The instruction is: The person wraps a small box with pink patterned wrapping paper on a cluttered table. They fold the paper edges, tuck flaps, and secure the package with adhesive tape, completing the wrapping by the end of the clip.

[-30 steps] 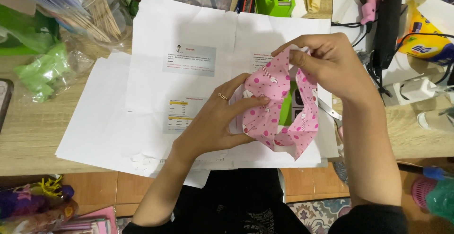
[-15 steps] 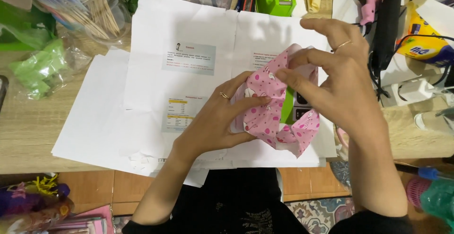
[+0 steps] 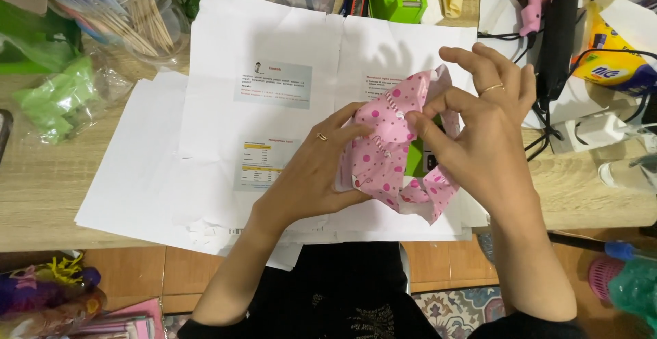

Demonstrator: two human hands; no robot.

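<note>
Now, pink dotted paper (image 3: 383, 154) between both hands (image 3: 410, 157)

Both hands (image 3: 315, 168) wear a gold ring; arms bare, clothing black.

matt pink paper wrap (image 3: 383, 154), possibly crinkled, wooden desk (image 3: 41, 202)
</note>
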